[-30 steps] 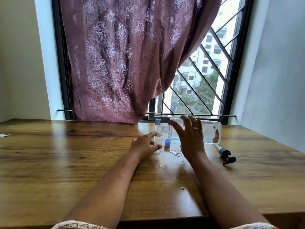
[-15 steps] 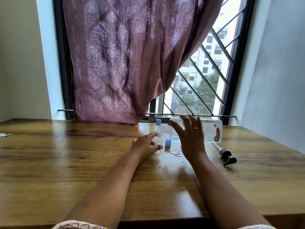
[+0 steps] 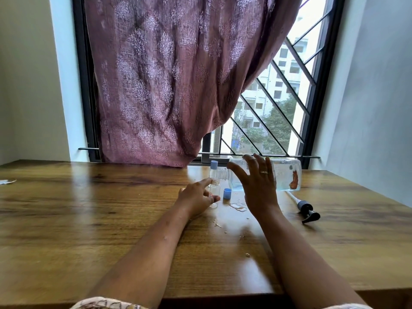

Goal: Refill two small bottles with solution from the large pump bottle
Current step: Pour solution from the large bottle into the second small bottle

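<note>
- head view, only cam.
- R hand point(image 3: 258, 188) wraps big bottle point(image 3: 281, 175) from near side, fingers spread over the clear body; bottle held horizontal above table point(image 3: 89, 219), neck pointing left.
- Big bottle has no pump; a little bluish liquid pooled along its lower side, orange mark near its base end.
- Neck mouth sits right over the open small bottle point(image 3: 214, 190), threads touching or just above it, can't tell which.
- L hand point(image 3: 196, 199) on that small bottle: thumb + index pinch it low, bottle upright on table. Fill level unclear.
- 2nd small bottle point(image 3: 214, 169) w/ blue cap stands upright directly behind the open one, partly hidden.
- Loose blue cap point(image 3: 227, 193) on table just right of open bottle, below big bottle's neck.
- Spill point(image 3: 238, 206): small puddle near the cap, drops scattered toward the person.
- Pump point(image 3: 305, 208) w/ tube lies flat on table right of R hand, apart from bottles.
- Curtain point(image 3: 167, 85) covers most of window behind.
</note>
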